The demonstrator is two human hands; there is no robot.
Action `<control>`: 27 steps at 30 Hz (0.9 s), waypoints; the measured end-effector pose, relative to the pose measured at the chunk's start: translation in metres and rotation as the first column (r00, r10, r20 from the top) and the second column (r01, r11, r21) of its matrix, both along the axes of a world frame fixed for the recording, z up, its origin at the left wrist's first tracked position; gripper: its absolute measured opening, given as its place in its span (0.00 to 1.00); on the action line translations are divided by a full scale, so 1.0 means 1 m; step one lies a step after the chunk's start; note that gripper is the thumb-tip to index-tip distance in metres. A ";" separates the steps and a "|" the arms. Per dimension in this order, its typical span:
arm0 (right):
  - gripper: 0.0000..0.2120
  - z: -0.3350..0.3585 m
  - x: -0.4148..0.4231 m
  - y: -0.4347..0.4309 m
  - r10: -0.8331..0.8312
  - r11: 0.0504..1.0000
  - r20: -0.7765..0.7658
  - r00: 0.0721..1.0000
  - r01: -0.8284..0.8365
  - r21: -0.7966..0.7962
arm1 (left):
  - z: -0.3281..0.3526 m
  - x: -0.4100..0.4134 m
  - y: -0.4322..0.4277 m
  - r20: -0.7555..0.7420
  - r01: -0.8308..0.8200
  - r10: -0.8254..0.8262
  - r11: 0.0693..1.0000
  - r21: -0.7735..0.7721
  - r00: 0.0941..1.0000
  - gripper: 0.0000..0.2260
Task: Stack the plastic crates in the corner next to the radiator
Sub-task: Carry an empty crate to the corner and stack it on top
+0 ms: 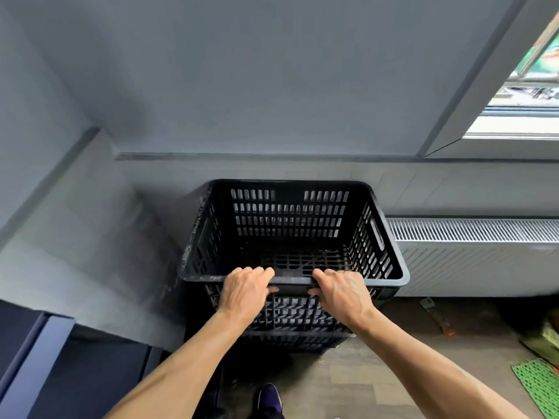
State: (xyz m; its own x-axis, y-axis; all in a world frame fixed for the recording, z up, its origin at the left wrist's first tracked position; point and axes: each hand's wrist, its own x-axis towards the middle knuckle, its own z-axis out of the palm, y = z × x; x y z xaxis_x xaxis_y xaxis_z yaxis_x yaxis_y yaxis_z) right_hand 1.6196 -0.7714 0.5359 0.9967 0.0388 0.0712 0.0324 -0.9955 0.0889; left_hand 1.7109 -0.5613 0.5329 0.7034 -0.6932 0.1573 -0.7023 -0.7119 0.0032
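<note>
A black slatted plastic crate [290, 225] stands in the corner against the grey wall, on top of another black crate [290, 340] whose side shows beneath it. Both hands hold the top crate's near rim. My left hand [246, 293] curls over the rim left of centre. My right hand [343, 293] grips it right of centre. The top crate is empty inside. A white radiator [472, 255] runs along the wall just to the right of the crates.
A dark blue cabinet [36, 364] stands at the lower left. On the floor to the right lie a flat metal tool [437, 316] and a green mesh mat [538, 385]. A window [526, 95] is at the upper right. My shoe [269, 399] shows below.
</note>
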 end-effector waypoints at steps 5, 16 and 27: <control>0.14 -0.028 -0.001 0.000 -0.028 1.000 -0.084 0.996 0.028 0.001 | -0.024 0.002 -0.001 -0.062 0.071 -0.069 0.997 0.031 0.996 0.15; 0.12 -0.066 -0.020 0.015 0.013 0.986 -0.311 0.950 0.039 0.159 | -0.067 -0.021 0.021 -0.270 0.107 -0.057 0.979 0.174 0.961 0.08; 0.15 -0.062 -0.019 0.015 -0.029 0.980 -0.429 0.903 0.111 0.168 | -0.050 -0.025 0.023 -0.407 0.106 -0.025 0.978 0.178 0.913 0.08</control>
State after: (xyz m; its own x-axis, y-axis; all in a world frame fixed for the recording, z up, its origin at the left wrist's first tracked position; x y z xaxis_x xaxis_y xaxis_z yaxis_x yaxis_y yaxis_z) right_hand 1.6003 -0.7563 0.4739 0.9337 -0.0050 -0.3581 -0.0444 -0.9938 -0.1020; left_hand 1.6855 -0.5379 0.4826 0.6305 -0.7281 -0.2690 -0.7156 -0.6795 0.1619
